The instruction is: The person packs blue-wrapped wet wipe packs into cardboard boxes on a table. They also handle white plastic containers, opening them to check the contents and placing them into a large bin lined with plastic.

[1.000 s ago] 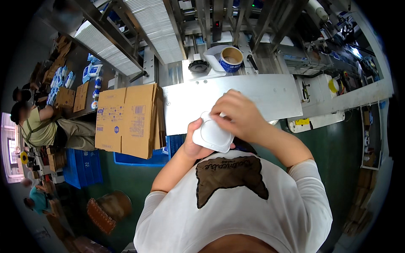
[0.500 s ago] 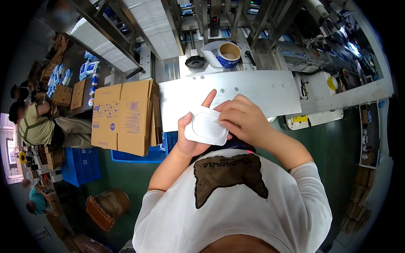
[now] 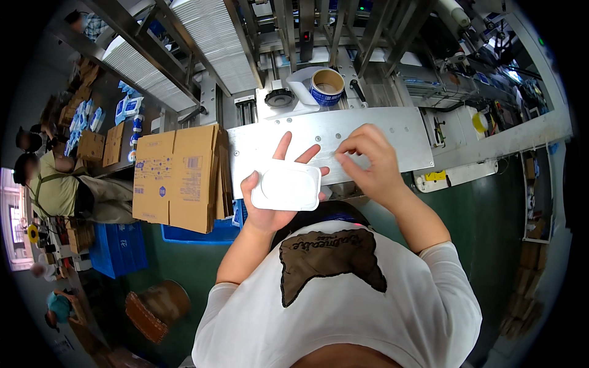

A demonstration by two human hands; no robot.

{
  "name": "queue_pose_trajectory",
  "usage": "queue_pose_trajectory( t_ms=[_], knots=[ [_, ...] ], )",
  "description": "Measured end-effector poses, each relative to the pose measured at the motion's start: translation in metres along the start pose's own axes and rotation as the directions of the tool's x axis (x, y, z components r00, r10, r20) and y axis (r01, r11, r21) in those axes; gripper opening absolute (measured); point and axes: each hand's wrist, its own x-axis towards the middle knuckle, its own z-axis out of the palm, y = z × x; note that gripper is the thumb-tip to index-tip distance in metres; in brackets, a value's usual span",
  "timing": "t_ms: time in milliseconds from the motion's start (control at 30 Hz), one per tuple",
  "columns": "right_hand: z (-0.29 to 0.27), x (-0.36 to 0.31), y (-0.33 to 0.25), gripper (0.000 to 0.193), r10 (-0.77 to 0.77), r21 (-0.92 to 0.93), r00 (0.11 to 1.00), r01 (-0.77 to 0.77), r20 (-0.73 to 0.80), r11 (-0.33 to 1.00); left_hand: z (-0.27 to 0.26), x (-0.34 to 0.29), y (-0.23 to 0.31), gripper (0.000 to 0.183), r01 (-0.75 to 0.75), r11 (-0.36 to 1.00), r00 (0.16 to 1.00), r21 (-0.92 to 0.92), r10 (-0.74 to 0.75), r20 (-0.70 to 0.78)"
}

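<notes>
A white, rounded-rectangular plastic lid [image 3: 287, 189] with an oval raised outline lies across the palm of my left hand [image 3: 265, 216]. The thumb rests along its left edge, and the fingers reach out past its far and right sides. To the right, apart from the lid, my right hand [image 3: 373, 164] is raised with thumb and fingertips pinched together. Whether anything small sits in that pinch is too blurred to tell. Both hands are at the near edge of a bare metal plate [image 3: 392, 138].
Flattened cardboard cartons [image 3: 178, 178] stand left of the plate, above a blue crate [image 3: 199, 234]. A tape roll [image 3: 327, 86] and a black knob [image 3: 279, 97] are behind it. Tall stacks of white sheets [image 3: 202, 37] fill the machine frame. A co-worker [image 3: 58, 184] is at far left.
My right hand has come off the lid and moved right. My left hand has shifted slightly left with the lid, its fingers now more spread.
</notes>
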Motion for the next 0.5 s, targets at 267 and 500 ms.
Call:
queue_pose_trajectory(
  t_ms=[267, 500],
  knots=[
    [-0.004, 0.002, -0.003, 0.009, 0.168, 0.011, 0.984, -0.167, -0.053, 0.986, -0.002, 0.0, -0.001, 0.095, -0.055, 0.998, 0.998, -0.005, 0.056, 0.015],
    [0.003, 0.006, 0.004, 0.009, 0.032, 0.012, 0.999, -0.033, 0.035, 0.999, 0.002, 0.003, 0.001, 0.094, -0.075, 0.996, 0.996, -0.039, 0.077, 0.036]
  ],
)
